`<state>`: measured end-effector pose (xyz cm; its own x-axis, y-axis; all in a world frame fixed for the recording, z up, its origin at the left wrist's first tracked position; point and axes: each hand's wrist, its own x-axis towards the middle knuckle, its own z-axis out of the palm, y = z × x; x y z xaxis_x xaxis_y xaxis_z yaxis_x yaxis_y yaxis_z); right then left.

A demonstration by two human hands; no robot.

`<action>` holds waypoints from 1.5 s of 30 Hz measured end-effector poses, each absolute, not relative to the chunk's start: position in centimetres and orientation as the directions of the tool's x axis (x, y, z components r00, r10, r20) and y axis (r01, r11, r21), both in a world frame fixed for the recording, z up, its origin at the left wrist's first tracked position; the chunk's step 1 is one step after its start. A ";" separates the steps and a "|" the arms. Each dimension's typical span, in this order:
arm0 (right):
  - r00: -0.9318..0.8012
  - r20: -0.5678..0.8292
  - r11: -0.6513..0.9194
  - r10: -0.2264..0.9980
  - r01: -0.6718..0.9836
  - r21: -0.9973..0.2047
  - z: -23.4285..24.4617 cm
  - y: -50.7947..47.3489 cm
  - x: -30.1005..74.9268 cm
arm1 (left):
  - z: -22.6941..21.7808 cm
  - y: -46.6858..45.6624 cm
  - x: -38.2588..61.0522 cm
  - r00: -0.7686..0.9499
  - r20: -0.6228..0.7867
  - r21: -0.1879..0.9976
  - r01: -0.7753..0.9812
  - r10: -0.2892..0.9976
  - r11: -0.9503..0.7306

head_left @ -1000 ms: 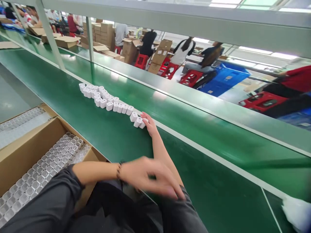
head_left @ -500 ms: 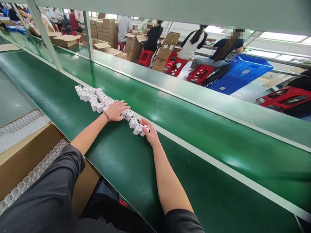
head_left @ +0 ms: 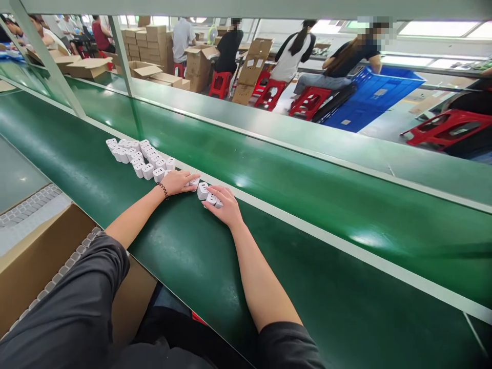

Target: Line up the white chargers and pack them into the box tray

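Note:
Several white, block-shaped chargers (head_left: 148,171) with slots on top stand in a loose cluster on the green belt (head_left: 184,241), to the left of my hands. My left hand (head_left: 177,183), a dark coiled band at its wrist, reaches over the row's right end. Its fingers and thumb close around a white charger (head_left: 195,182), and the palm side is hidden. Just to the right, my right hand (head_left: 227,206) has fingers and thumb on opposite sides of a few white chargers (head_left: 211,199), partly covering them. One more charger (head_left: 203,190) stands between my two hands.
A pale divider strip (head_left: 292,218) runs along the belt's far side, with a second green belt beyond. At lower left an open carton (head_left: 42,256) holds rows of pale block-shaped pieces. Across the line are seated people, red stools (head_left: 309,101), cartons and a blue crate (head_left: 372,97).
My right hand has shifted left and now covers the end chargers. My left hand's spread fingers have drawn closer together around a charger. The whole view has shifted slightly.

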<state>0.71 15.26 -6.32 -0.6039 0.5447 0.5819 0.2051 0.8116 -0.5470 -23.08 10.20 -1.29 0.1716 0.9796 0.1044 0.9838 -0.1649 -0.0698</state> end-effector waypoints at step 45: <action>-0.813 0.216 0.562 0.540 0.158 -0.812 -4.9 9.5 -3.6 | -0.4 -1.5 -28.3 0.019 0.171 0.260 0.963 0.985 -0.064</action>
